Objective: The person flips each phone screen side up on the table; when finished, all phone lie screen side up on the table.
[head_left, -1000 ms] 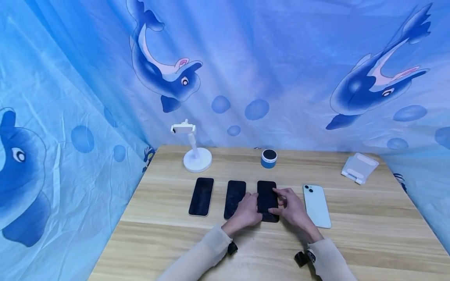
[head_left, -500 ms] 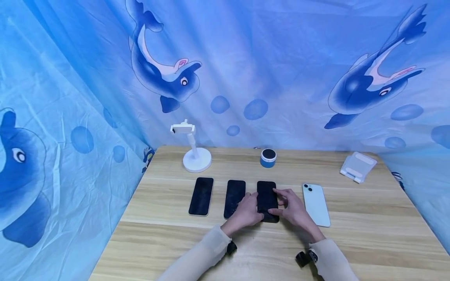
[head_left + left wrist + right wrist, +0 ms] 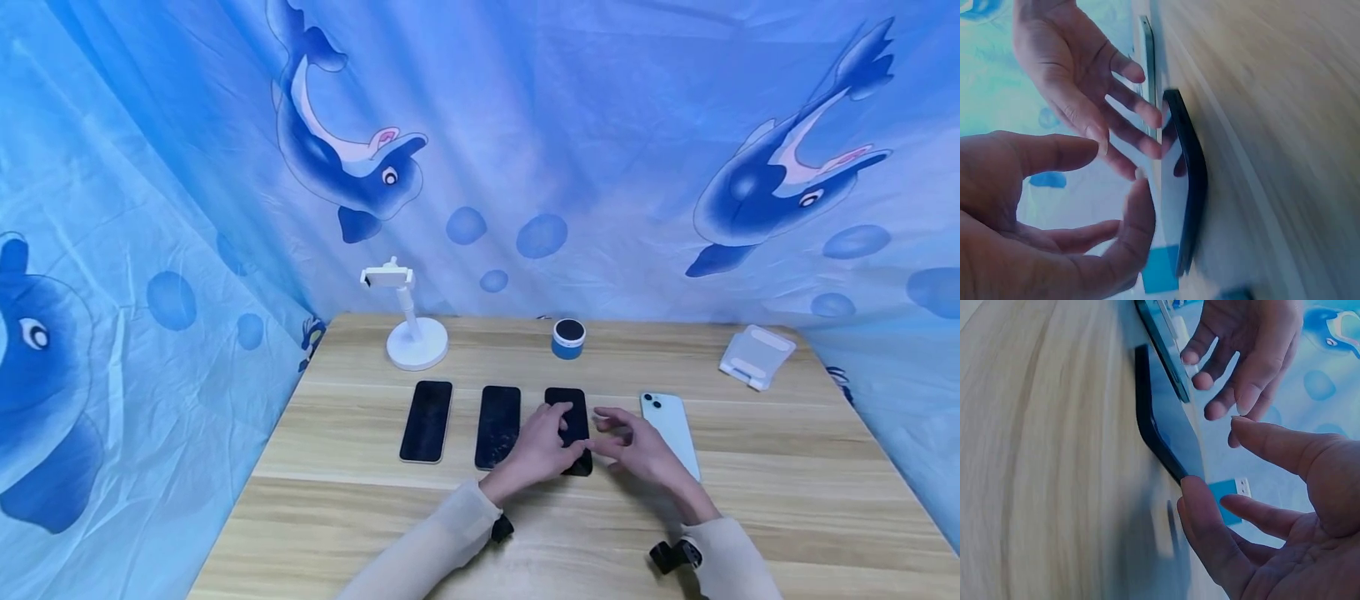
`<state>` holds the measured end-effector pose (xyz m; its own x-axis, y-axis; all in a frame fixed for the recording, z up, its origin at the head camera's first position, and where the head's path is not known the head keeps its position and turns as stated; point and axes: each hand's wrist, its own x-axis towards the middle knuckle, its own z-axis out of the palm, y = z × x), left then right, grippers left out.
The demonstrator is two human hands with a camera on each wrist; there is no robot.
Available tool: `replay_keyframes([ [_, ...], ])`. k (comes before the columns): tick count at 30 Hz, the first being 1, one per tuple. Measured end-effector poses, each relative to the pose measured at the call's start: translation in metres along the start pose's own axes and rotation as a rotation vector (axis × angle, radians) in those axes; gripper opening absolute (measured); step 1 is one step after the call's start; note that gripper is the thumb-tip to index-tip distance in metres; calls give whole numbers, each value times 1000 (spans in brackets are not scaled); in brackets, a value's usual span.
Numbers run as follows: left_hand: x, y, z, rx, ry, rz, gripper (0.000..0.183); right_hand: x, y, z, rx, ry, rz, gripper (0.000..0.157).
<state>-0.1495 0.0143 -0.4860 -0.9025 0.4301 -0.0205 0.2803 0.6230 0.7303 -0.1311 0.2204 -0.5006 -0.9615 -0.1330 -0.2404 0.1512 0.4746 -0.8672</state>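
A black-screened smartphone [image 3: 577, 421] lies face up on the wooden table between my hands. My left hand [image 3: 546, 446] hovers over its left side, thumb and index finger apart with nothing between them. To the phone's right, my right hand [image 3: 637, 450] has its fingers loosely bent and spread. In the right wrist view, a fingertip of the right hand [image 3: 1285, 525] appears close to the end of the phone [image 3: 1154, 431]; I cannot tell whether they touch. Just left lies a second dark phone [image 3: 499, 421]. A pale blue phone [image 3: 675, 425], back up, is partly hidden behind my right hand.
Another black phone [image 3: 427, 421] lies farther left. Behind the row stand a white phone stand [image 3: 417, 343] at left and a small blue round speaker [image 3: 567, 343]. A white folding stand [image 3: 757, 357] sits back right. A blue dolphin-print curtain [image 3: 487, 125] hangs behind.
Both hands have come off the phone's side edges. My left hand moved up and right over the screen; my right hand shifted right. The phone stays in about the same place.
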Motion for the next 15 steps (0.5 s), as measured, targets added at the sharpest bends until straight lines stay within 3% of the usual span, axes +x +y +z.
replay_keyframes([
  [8, 19, 14, 13, -211, -65, 46, 63, -9, 9, -25, 5, 29, -12, 68],
  [15, 31, 32, 34, -254, -98, -23, 55, -23, 18, -52, -12, 86, 27, 64],
])
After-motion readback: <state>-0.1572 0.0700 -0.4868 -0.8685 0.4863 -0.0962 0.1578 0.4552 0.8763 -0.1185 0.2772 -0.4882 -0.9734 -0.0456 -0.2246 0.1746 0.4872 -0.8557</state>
